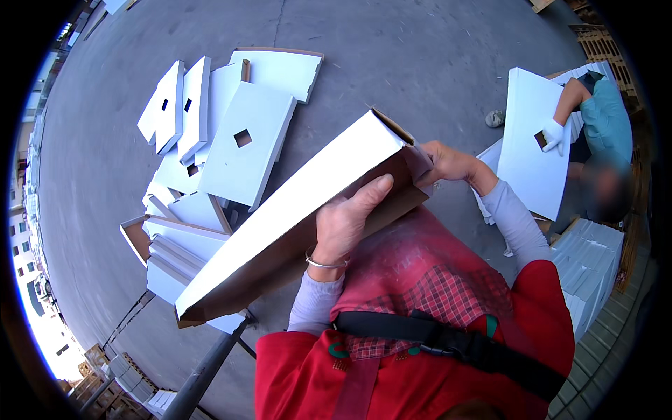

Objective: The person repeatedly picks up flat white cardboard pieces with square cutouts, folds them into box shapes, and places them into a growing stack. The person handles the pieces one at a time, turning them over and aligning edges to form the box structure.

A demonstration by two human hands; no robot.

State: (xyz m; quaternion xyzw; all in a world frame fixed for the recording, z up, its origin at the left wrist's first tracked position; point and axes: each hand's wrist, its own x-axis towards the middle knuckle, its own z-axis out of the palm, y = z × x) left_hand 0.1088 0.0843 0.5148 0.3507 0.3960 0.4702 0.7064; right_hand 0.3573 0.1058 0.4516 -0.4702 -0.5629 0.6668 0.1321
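A long cardboard box (294,210), white outside and brown inside, lies slanted across the front of my body with its open side toward me. My left hand (343,222) supports it at the middle of the near side, thumb stretched up along the brown inside; the other fingers are mostly hidden. At the upper right end, my right hand (446,164) grips the corner, where a brown flap (418,164) is bent. The box's far end tilts down to the lower left.
A loose pile of white boxes (245,150), several with square holes, lies on the grey floor (392,63). On the right a co-worker's gloved hand (554,134) touches a white panel (525,154) near stacked flat cardboard (591,259). A dark metal bar (210,367) stands lower left.
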